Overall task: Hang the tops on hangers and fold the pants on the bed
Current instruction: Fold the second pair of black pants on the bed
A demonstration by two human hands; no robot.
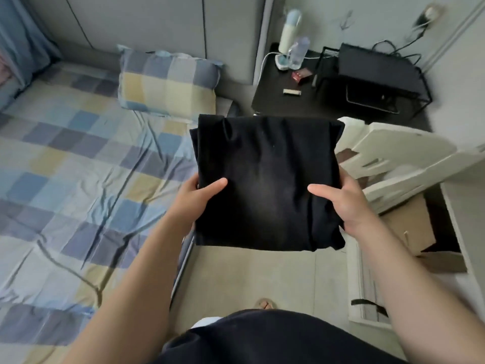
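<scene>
Pants (265, 185), black and already folded square, sit clamped between my hands, left (195, 200) and right (346, 203), in the air right of the bed (65, 166). I judge only setting them down remains; no tops or hangers show.
</scene>
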